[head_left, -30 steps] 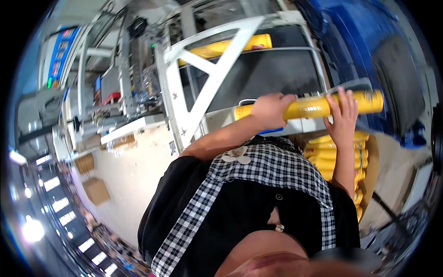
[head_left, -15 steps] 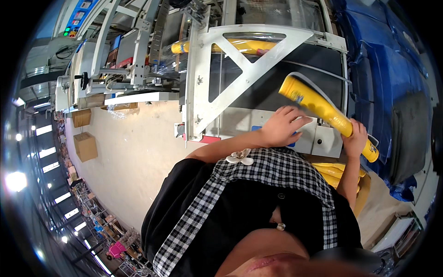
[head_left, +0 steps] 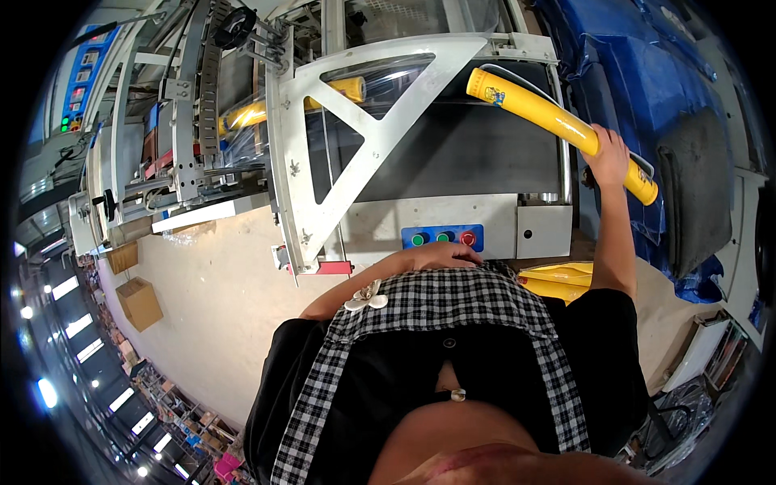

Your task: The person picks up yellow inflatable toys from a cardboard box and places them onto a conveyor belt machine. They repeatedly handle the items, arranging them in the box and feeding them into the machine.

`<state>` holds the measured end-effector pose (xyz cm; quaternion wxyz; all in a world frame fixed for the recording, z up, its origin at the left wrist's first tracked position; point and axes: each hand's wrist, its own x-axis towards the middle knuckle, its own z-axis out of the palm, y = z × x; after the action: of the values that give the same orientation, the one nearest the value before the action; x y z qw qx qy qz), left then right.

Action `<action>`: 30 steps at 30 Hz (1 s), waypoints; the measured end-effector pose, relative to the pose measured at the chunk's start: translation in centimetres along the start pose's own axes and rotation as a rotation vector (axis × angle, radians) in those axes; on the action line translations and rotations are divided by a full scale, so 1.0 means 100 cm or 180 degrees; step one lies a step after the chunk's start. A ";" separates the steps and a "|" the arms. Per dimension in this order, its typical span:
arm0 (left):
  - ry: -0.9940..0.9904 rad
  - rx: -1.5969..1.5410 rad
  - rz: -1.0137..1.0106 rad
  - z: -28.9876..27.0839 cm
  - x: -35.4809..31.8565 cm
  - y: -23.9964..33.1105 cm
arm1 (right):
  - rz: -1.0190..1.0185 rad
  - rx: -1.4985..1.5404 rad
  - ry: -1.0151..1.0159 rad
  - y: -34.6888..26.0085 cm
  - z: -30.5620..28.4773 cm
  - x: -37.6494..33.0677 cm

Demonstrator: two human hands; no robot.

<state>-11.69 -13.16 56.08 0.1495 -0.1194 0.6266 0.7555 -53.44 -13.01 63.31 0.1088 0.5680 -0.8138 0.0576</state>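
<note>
Right hand (head_left: 608,156) grips yellow tube (head_left: 558,121) over conveyor belt (head_left: 453,153); left hand (head_left: 440,257) at chest.

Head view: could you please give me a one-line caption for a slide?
Right hand holds a long yellow tube over the dark conveyor belt; left hand rests by the waist.

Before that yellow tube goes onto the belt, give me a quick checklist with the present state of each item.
1. Grip on the yellow tube: right hand is closed around it near its lower end. Ok.
2. Tube free of the machine: its far end hangs over the dark belt, touching nothing I can see. Ok.
3. Left hand out of the way: it lies low by the person's front, below the button panel. Ok.
4. Belt space under the tube: bare. Ok.
5. Earlier tube behind the white frame: far up the line, apart from this one. Ok.
6. Belt running or stopped: cannot tell.
</note>
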 end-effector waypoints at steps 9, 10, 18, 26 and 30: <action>0.0281 -0.0079 -0.0322 0.009 -0.013 0.020 | -0.0314 0.0223 -0.0290 -0.008 0.015 0.033; 0.0326 -0.0059 -0.0339 0.010 -0.015 0.021 | -0.0341 0.0249 -0.0323 -0.010 0.016 0.036; 0.0415 -0.0370 -0.0228 0.022 -0.023 0.015 | -0.0560 0.0514 -0.0589 -0.034 0.040 0.074; 0.0325 -0.0296 -0.0423 0.023 -0.026 0.022 | -0.0567 0.2000 -0.0100 -0.049 0.042 0.066; 0.0143 -0.0163 -0.0384 0.022 -0.014 0.008 | 0.0136 0.1951 0.0929 -0.019 0.032 -0.033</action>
<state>-10.63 -11.26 57.72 0.1776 -0.1777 0.6019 0.7580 -50.96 -11.32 59.30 0.0471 0.5428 -0.7462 0.3824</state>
